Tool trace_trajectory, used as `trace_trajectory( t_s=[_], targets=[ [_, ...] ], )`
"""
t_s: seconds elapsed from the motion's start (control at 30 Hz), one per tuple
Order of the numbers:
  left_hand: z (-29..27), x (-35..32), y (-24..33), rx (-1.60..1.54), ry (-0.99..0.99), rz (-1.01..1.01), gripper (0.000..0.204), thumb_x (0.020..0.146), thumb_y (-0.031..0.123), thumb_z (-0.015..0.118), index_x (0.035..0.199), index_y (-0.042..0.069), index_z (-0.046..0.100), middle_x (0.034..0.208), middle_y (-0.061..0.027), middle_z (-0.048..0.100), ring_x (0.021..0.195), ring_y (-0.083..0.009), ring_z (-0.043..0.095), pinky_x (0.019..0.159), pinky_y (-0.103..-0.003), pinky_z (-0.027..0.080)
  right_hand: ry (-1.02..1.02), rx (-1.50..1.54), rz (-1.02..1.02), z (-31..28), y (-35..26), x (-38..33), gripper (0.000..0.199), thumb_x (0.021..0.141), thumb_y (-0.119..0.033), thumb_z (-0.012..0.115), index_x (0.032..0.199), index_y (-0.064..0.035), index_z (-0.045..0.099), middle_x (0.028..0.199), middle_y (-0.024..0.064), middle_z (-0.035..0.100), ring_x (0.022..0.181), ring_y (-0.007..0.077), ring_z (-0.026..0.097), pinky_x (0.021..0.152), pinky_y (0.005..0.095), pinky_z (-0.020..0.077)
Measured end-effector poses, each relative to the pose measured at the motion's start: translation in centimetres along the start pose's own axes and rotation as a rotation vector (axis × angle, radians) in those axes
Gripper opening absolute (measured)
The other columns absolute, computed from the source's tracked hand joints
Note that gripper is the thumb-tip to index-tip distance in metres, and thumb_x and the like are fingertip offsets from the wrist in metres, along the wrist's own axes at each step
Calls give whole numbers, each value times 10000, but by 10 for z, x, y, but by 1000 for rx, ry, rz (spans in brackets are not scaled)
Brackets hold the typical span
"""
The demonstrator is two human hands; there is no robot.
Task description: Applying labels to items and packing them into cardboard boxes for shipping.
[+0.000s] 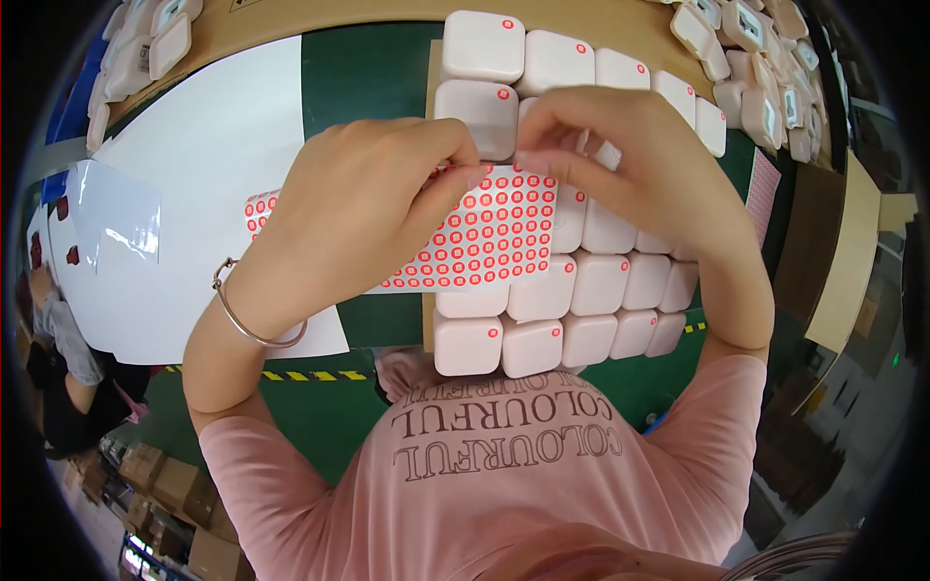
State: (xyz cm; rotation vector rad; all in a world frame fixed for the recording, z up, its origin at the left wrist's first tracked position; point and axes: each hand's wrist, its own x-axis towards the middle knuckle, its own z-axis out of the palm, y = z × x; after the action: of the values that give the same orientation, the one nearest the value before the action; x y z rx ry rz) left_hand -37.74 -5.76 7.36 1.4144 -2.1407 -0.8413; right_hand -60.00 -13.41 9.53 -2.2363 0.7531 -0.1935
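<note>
Nearest: pink shirt (504, 484), then forearms rising to both hands. Holding sticker sheet (465, 237) in left hand (349, 208), grip clamped on its top edge, above the near rows of white boxes (542, 290). Pinching right hand (630, 155) fingertips together on one red round sticker at that edge. Peeling slowly, keeping the sheet flat, lifting by the rim only. Sitting in a tight grid on brown cardboard over the green desk (368, 73): rounded square boxes, each bearing one red dot at a corner. Lying left: white paper sheet (213, 145). Heaped far right: more boxes (765, 77).
</note>
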Motion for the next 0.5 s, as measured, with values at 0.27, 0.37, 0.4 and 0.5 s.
trace_trajectory(
  t_s=[0.27,0.37,0.4,0.5],
  targets=[
    [2,6,8,-9,-38,-13,135,893,148,630,885,14,625,744,-128,630,631,-291,597,581,-349,451,-11,-136,78,-5,-7,-16,95,842,-40,649,911,0,598,826,97,657,763,218,676,678,312,521],
    [3,7,9,-9,-33,-6,137,894,149,630,882,12,626,744,-128,630,629,-292,595,580,-350,450,1,-144,30,-4,-2,-16,94,848,-41,645,907,-2,583,800,94,640,730,209,655,654,307,508],
    [3,7,9,-4,-34,-7,139,894,150,629,881,12,626,744,-128,630,628,-292,594,579,-351,450,18,-155,-7,-4,0,-16,95,854,-45,644,910,-7,578,775,89,626,698,199,636,633,304,497],
    [7,8,9,-15,41,20,171,890,203,612,810,52,622,664,-122,613,616,-327,599,553,-414,442,117,-131,29,-11,10,-10,101,867,-62,647,917,-18,571,714,77,584,634,169,570,587,288,457]
  ],
)
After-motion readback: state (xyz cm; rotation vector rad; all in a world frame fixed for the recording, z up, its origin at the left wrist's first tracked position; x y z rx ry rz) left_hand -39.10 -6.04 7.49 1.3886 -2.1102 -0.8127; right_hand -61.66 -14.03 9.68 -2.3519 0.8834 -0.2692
